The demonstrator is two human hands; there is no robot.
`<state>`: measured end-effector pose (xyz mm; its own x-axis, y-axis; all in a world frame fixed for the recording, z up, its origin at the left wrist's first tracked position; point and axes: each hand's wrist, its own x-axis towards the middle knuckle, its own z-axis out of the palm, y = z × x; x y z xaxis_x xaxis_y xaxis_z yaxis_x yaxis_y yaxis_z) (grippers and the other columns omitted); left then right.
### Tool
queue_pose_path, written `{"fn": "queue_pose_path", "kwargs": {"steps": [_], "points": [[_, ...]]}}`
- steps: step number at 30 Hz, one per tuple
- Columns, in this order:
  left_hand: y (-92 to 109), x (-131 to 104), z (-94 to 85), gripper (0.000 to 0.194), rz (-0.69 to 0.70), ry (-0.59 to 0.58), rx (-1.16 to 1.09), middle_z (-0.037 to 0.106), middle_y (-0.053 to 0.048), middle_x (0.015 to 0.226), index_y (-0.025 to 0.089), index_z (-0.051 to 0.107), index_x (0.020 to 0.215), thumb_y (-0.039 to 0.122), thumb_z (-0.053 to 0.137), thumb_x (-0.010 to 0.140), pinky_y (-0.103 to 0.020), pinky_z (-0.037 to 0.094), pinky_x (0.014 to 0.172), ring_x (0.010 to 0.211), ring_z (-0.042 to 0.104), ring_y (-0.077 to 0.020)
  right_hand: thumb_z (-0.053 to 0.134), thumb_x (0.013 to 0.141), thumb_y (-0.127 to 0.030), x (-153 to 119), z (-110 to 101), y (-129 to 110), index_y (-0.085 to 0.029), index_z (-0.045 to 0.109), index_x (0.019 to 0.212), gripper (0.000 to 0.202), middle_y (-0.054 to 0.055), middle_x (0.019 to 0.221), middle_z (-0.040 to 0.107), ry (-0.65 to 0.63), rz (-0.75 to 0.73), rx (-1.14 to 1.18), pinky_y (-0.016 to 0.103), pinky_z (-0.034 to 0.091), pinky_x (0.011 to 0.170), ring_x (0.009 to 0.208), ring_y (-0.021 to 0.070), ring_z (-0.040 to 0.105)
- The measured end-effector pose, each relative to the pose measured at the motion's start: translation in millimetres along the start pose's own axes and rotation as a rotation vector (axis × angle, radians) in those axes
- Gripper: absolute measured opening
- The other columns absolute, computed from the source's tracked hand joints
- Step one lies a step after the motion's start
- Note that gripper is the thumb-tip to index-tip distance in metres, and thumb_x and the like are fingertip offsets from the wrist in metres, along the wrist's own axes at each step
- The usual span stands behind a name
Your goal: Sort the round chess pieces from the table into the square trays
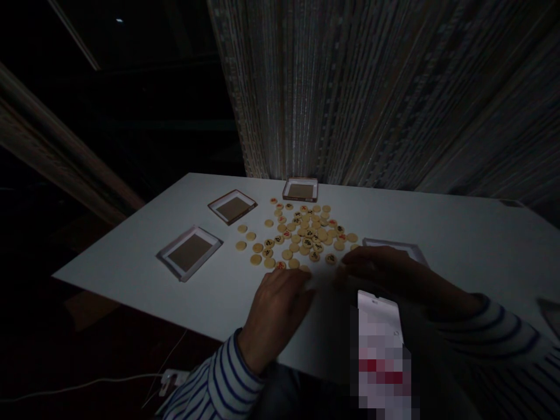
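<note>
Many round wooden xiangqi pieces (309, 232) are spread loosely in the middle of the white table. Some show red or black characters; others are plain side up. My left hand (280, 306) is over the near edge of the pile, fingers slightly bent and thumb apart, with no piece visible in it. To the right, my right hand (389, 268) reaches in sideways, its fingers stretched toward the pile's near right edge. Its palm side is in shadow and hidden. Below my right hand is a phone (380, 321) with a bright screen, its lower part pixelated.
Shallow open boxes lie on the white table (131, 251): one at the left (189, 252), one behind it (233, 206), one at the back (300, 189). Another box (409, 249) is partly behind my right hand. String curtains (350, 87) hang beyond. A white power strip (172, 378) is below left.
</note>
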<state>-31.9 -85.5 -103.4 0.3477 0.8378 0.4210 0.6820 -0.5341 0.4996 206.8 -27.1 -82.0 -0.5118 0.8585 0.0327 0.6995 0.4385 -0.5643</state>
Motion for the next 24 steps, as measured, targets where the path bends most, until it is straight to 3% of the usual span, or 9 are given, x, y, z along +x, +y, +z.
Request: {"fn": "queue_pose_path", "kwargs": {"steps": [5,9,17,24], "points": [[11,8,16.4,0.028,-0.025,0.125,-0.045,0.064,-0.007,0.093,0.017,0.055,0.103,0.024,0.061,0.077,-0.037,0.049,0.074,0.086,0.058,-0.0199,0.054,0.079,-0.038,1,7,-13,-0.019,0.060,0.096,0.026,0.004,0.090,0.067,-0.084,0.079,0.618,0.028,0.050,0.071,0.081,0.0142,0.062],[18,14,19.4,0.027,-0.045,0.175,-0.086,0.064,-0.005,0.091,0.019,0.056,0.102,0.027,0.062,0.076,-0.034,0.049,0.071,0.084,0.058,-0.0182,0.058,0.076,-0.034,1,6,-24,-0.018,0.062,0.090,0.022,0.003,0.082,0.067,-0.097,0.115,0.837,0.026,0.050,0.066,0.073,0.0121,0.062],[22,19,13.1,0.018,-0.057,0.044,-0.123,0.062,-0.002,0.092,0.024,0.062,0.097,0.028,0.058,0.080,-0.031,0.044,0.075,0.085,0.054,-0.0157,0.058,0.076,-0.032,0,11,-27,-0.019,0.058,0.089,0.019,0.002,0.076,0.065,-0.108,0.110,0.894,0.026,0.048,0.065,0.070,0.0118,0.060],[11,27,18.9,0.025,-0.081,-0.186,0.243,0.057,-0.006,0.081,0.018,0.066,0.081,0.032,0.045,0.086,-0.035,0.040,0.072,0.080,0.050,-0.0193,0.058,0.073,-0.036,6,9,-10,-0.023,0.059,0.082,0.016,0.001,0.078,0.066,0.013,0.258,0.608,0.029,0.049,0.063,0.073,0.0155,0.061]]}}
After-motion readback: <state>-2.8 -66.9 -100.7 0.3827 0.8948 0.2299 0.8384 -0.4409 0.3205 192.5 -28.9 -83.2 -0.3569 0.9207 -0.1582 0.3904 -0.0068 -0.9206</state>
